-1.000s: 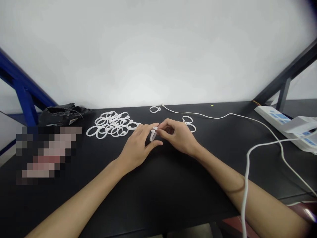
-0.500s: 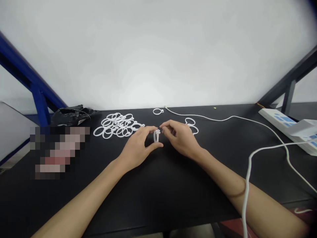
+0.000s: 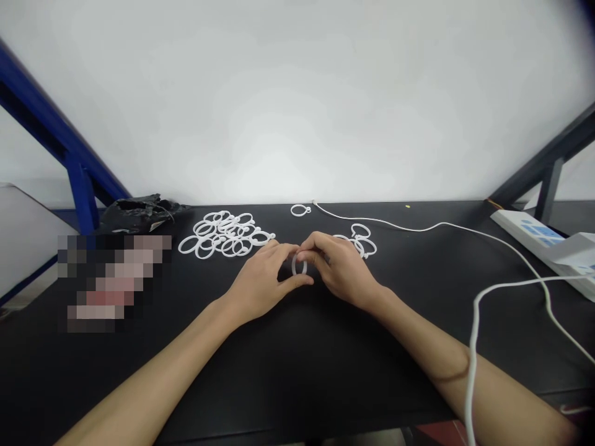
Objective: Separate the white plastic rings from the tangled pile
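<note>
Between my two hands, a white curtain ring stands upright just above or on the black table. My left hand is closed around it, thumb at the bottom and fingers at the top. The fingertips of my right hand pinch the ring's upper edge, partly hiding it. Left of my left hand lies a loose heap of white curtain rings, each with a small eyelet. Several more rings lie just behind my right hand, which covers part of them. One single ring lies farther back.
A white cable runs across the table's back, and another passes over my right forearm. A white box with blue markings sits at right. A crumpled black bag is at back left. Behind the black table rises a white wall.
My right hand has closed its fingertips onto the top of the ring. The ring has turned to show more of its round opening. The view has shifted slightly.
</note>
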`<act>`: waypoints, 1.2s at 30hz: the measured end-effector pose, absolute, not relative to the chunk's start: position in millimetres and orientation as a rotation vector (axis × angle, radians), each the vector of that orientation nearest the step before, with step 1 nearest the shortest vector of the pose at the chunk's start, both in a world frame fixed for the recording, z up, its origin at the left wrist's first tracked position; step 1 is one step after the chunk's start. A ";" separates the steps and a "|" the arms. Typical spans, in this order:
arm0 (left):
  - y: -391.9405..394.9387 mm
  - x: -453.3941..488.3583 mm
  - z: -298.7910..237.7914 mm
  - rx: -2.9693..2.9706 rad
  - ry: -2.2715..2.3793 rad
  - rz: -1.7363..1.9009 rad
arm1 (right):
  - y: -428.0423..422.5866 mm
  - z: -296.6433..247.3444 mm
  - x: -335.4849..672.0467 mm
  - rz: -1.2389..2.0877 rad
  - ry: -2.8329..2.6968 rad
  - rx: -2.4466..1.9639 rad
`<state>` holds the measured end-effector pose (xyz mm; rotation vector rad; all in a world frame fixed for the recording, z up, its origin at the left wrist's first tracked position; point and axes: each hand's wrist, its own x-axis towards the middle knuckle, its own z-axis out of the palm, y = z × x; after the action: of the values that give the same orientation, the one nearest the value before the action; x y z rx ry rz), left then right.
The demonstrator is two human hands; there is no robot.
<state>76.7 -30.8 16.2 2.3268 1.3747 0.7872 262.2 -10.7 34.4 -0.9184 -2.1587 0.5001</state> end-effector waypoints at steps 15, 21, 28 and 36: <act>-14.9 44.3 30.1 2.490 1.799 0.785 | -3.3 46.8 273.9 0.006 -2.331 -1.763; 3.1 -20.7 37.9 2.434 1.975 0.441 | -0.3 45.8 281.8 -0.062 -2.458 -1.904; 5.3 -41.2 29.2 2.490 1.925 0.331 | -1.6 34.2 278.1 0.017 -2.515 -1.531; 1.3 -26.9 37.8 2.523 1.954 0.247 | -2.3 32.0 272.5 0.199 -2.349 -1.181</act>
<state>-26.9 1.3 37.8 2.5235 1.9545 0.2471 272.5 -2.3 32.0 -1.1812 -2.3487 0.1991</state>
